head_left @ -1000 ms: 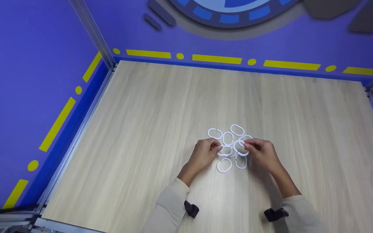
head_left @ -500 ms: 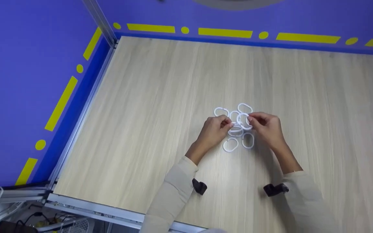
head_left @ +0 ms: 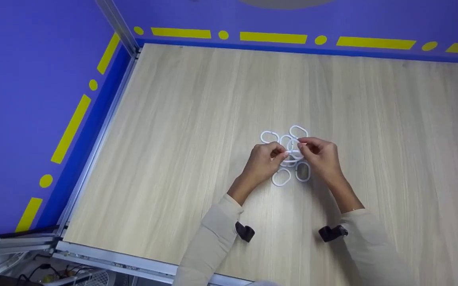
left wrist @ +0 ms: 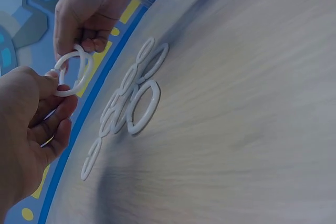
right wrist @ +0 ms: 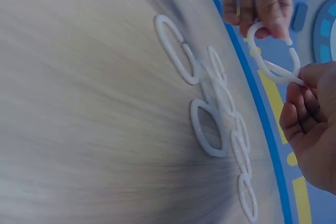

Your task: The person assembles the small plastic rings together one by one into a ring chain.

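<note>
My left hand (head_left: 264, 162) pinches a white oval ring with a small gap (right wrist: 251, 40) between thumb and fingertips, raised above the table. Opposite it, my right hand (head_left: 323, 158) pinches a second white ring (right wrist: 280, 70) of the same kind. The two held rings cross each other in both wrist views; whether one is hooked through the other I cannot tell. Beneath the hands, several loose white rings (left wrist: 157, 98) lie flat in a cluster, some touching or overlapping, partly hidden by the hands in the head view.
A wood-grain table top (head_left: 189, 131) spreads around the cluster. Blue panels with yellow markings (head_left: 272, 37) stand behind it and at the left. A metal frame edge (head_left: 117, 260) runs along the front, with cables (head_left: 46, 268) below at the left.
My right hand has moved left towards my left hand, bringing its ring across the other. The head view has tilted down, so the table appears higher up. The loose rings have stayed put.
</note>
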The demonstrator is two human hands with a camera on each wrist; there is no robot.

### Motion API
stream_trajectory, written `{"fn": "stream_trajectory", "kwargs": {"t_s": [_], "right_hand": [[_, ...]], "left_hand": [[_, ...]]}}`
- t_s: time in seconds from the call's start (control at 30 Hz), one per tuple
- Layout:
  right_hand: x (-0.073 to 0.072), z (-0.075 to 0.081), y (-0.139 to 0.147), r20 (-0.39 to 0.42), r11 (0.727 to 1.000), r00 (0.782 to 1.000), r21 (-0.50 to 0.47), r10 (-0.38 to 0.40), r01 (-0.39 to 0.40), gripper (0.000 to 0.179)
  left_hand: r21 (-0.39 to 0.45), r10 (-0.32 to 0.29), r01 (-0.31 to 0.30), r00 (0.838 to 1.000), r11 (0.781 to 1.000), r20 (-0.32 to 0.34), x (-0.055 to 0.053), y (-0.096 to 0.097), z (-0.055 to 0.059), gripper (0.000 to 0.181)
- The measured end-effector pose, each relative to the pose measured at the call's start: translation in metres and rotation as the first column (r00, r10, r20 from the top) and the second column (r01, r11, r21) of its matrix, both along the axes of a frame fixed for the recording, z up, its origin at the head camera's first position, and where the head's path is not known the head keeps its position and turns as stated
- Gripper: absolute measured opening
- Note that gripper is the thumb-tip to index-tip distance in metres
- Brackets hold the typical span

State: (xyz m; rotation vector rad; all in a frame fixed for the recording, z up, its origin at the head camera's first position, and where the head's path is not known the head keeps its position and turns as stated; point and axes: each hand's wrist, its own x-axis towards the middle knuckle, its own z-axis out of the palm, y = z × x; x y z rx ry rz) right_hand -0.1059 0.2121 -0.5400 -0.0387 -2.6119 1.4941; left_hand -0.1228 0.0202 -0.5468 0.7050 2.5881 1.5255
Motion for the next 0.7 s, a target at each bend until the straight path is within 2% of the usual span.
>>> {"fn": "stream_trajectory", "kwargs": {"t_s": [0.13, 0.23, 0.37, 0.43, 0.53, 0.7], "right_hand": [[0.002, -0.002, 0.002, 0.040, 0.999, 0.999, -0.051, -0.002, 0.004, 0.022], [0.004, -0.002, 0.006, 0.067, 0.993, 0.998, -0.116, 0.013, -0.005, 0.024], [0.005, -0.002, 0.010, 0.080, 0.979, 0.994, -0.192, 0.080, -0.063, 0.024], [0.006, -0.001, 0.012, 0.082, 0.972, 0.989, -0.208, 0.125, -0.106, 0.024], [0.006, -0.001, 0.015, 0.075, 0.962, 0.979, -0.215, 0.189, -0.169, 0.021], [0.005, 0.000, 0.018, 0.046, 0.949, 0.968, -0.211, 0.247, -0.233, 0.013]], "left_hand": [[0.043, -0.005, 0.004, 1.000, 0.999, 0.026, -0.002, -0.003, -0.002, 0.009], [0.107, -0.006, -0.003, 0.996, 0.994, 0.084, -0.002, -0.006, -0.006, 0.008], [0.217, -0.042, -0.003, 0.979, 0.976, 0.201, -0.001, -0.007, -0.008, 0.014], [0.242, -0.062, 0.000, 0.966, 0.970, 0.250, 0.000, -0.006, -0.008, 0.017], [0.204, -0.066, 0.007, 0.957, 0.979, 0.282, 0.001, -0.005, -0.006, 0.019], [0.083, -0.069, 0.049, 0.960, 0.995, 0.270, 0.002, -0.004, -0.005, 0.021]]}}
